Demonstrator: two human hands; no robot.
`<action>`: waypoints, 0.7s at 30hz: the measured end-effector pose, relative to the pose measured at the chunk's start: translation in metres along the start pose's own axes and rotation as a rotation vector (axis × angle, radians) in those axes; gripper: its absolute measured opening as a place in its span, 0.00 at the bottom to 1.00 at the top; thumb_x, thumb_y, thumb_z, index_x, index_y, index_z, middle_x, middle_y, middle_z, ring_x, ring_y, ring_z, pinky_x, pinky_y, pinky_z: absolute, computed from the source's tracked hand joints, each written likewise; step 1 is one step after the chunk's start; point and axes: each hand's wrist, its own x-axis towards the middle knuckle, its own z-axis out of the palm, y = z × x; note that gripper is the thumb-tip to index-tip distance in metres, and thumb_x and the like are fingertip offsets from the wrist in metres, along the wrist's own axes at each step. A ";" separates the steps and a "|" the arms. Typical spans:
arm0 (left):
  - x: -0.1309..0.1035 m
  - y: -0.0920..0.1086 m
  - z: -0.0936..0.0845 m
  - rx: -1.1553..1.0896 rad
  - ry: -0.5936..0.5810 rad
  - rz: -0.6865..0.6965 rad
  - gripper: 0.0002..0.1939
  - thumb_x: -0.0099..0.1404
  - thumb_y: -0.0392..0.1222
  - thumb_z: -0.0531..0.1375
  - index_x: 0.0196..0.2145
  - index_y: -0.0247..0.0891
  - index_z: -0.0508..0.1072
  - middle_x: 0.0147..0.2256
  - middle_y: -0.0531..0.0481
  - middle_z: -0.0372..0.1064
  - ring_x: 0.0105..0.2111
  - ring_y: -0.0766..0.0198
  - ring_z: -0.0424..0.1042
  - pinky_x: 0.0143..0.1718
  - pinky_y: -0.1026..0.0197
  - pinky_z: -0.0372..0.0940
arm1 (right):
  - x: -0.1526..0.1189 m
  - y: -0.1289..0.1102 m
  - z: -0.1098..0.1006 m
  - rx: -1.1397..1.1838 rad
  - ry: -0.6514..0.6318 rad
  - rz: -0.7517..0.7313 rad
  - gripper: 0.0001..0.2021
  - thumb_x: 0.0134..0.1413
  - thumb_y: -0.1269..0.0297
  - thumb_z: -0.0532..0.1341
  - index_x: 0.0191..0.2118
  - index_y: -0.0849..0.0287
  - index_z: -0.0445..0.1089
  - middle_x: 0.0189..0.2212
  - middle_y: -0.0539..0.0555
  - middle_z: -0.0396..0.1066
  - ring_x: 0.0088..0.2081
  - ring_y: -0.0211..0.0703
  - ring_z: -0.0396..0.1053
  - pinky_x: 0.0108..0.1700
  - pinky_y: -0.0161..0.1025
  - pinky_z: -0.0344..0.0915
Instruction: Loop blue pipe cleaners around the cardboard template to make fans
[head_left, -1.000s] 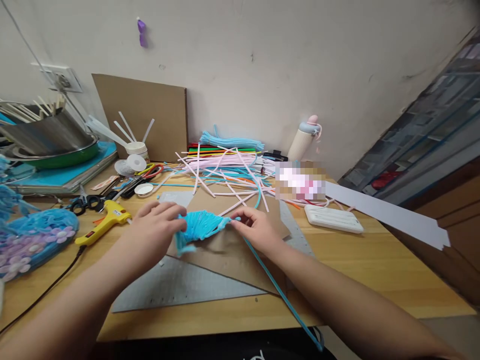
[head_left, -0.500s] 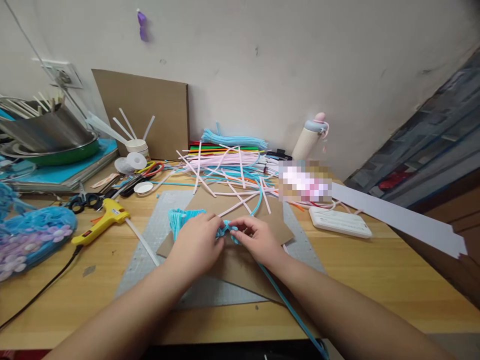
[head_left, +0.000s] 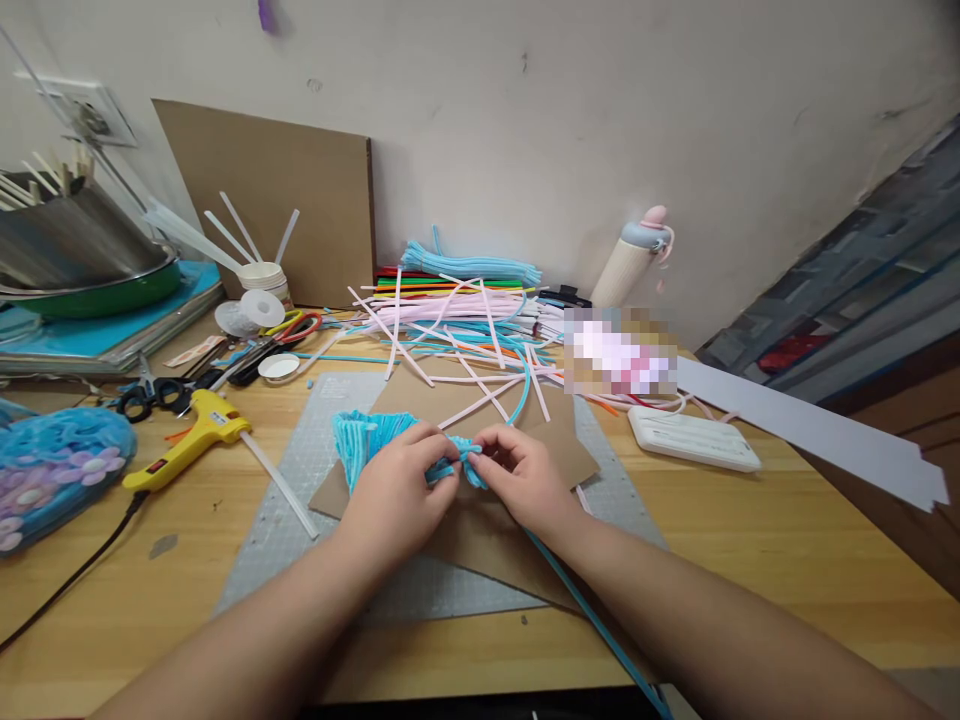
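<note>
A light blue fuzzy piece (head_left: 369, 440), made of pipe-cleaner-like strands, hangs over brown cardboard (head_left: 480, 545) that lies on a grey cutting mat (head_left: 281, 540). My left hand (head_left: 405, 485) is closed around the right part of this piece, its fingertips pressed together. On the right, my right hand (head_left: 525, 478) pinches the piece's bunched end between thumb and fingers. Both hands' fingertips are close together at the mat's middle. A long blue strand (head_left: 592, 620) runs from under my right hand down past the table's front edge. What lies beneath my left palm is hidden.
A yellow glue gun (head_left: 187, 440), scissors (head_left: 154, 392) and a blue flowered item (head_left: 67, 470) lie at the left. Behind the mat are heaped pink and blue strands (head_left: 450, 310). A white box (head_left: 694, 438) and a bottle (head_left: 634, 255) stand or lie at the right.
The view has shifted slightly. More of the blue piece shows between my fingers, and its bunched end appears gathered differently. Both hands still hold it.
</note>
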 end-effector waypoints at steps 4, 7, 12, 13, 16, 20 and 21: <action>-0.001 0.001 0.000 0.029 0.011 -0.032 0.05 0.58 0.36 0.52 0.28 0.40 0.67 0.31 0.51 0.63 0.33 0.64 0.64 0.34 0.62 0.59 | -0.001 -0.003 0.001 -0.040 -0.010 -0.018 0.05 0.49 0.64 0.58 0.31 0.60 0.66 0.26 0.50 0.64 0.28 0.35 0.62 0.30 0.33 0.60; 0.000 0.001 -0.001 0.050 0.019 -0.063 0.05 0.58 0.37 0.52 0.27 0.39 0.66 0.30 0.51 0.63 0.31 0.64 0.64 0.32 0.62 0.59 | -0.003 -0.006 0.002 -0.057 -0.041 0.004 0.06 0.49 0.63 0.57 0.31 0.60 0.66 0.27 0.51 0.65 0.29 0.36 0.63 0.30 0.33 0.61; 0.001 0.000 -0.001 0.070 0.001 -0.018 0.05 0.58 0.36 0.52 0.27 0.39 0.67 0.30 0.51 0.63 0.32 0.64 0.64 0.33 0.62 0.59 | -0.001 -0.007 0.000 0.028 -0.069 0.027 0.06 0.50 0.63 0.56 0.31 0.60 0.66 0.27 0.51 0.66 0.31 0.37 0.64 0.33 0.35 0.62; 0.001 0.000 -0.001 0.074 0.003 -0.010 0.06 0.58 0.36 0.52 0.27 0.39 0.67 0.30 0.51 0.63 0.32 0.64 0.64 0.33 0.62 0.59 | 0.000 -0.006 0.000 0.064 -0.069 0.043 0.06 0.50 0.63 0.56 0.31 0.60 0.66 0.27 0.51 0.66 0.30 0.37 0.64 0.33 0.35 0.62; 0.001 -0.002 0.000 0.080 0.001 0.006 0.06 0.59 0.36 0.52 0.28 0.40 0.68 0.31 0.51 0.63 0.33 0.63 0.64 0.34 0.62 0.59 | 0.002 -0.002 0.001 0.148 -0.102 0.083 0.07 0.49 0.63 0.58 0.32 0.60 0.65 0.27 0.50 0.66 0.29 0.36 0.64 0.33 0.35 0.62; 0.000 -0.001 0.000 0.094 -0.022 0.036 0.07 0.59 0.35 0.51 0.28 0.40 0.68 0.32 0.51 0.64 0.35 0.63 0.64 0.35 0.61 0.59 | 0.002 0.003 0.002 0.153 -0.153 0.078 0.07 0.48 0.63 0.59 0.33 0.60 0.65 0.27 0.50 0.65 0.29 0.36 0.63 0.33 0.36 0.61; 0.000 0.000 -0.001 0.096 -0.017 0.033 0.06 0.59 0.35 0.51 0.29 0.40 0.67 0.32 0.51 0.64 0.35 0.63 0.64 0.35 0.61 0.59 | 0.002 0.003 0.002 0.144 -0.154 0.072 0.07 0.48 0.63 0.59 0.33 0.60 0.65 0.27 0.50 0.65 0.29 0.36 0.63 0.33 0.35 0.61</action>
